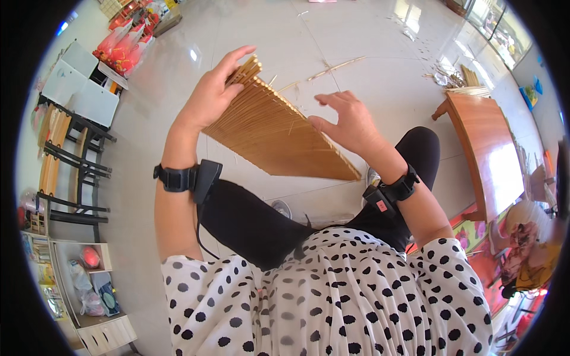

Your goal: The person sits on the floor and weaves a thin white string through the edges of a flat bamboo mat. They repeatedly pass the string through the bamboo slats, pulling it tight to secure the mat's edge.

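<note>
A tan mat of thin, straw-like sticks laid side by side [279, 136] is held up slanting in front of my legs. My left hand [209, 98] is closed round its upper left end, where several stick ends [246, 70] bunch together beside the thumb. Along the mat's upper right edge runs a row of pale cut ends. My right hand [347, 121] is beside that edge with its fingers spread. Its thumb lies close to the edge, and I cannot tell whether it touches. Nothing shows in the right palm.
Loose sticks [335, 68] and scraps lie on the tiled floor ahead. A low wooden table [484, 148] stands at the right, with a stick pile [469, 80] beyond it. Stacked stools [74, 160] and a shelf unit [89, 285] line the left. Red bags [122, 47] sit at the far left.
</note>
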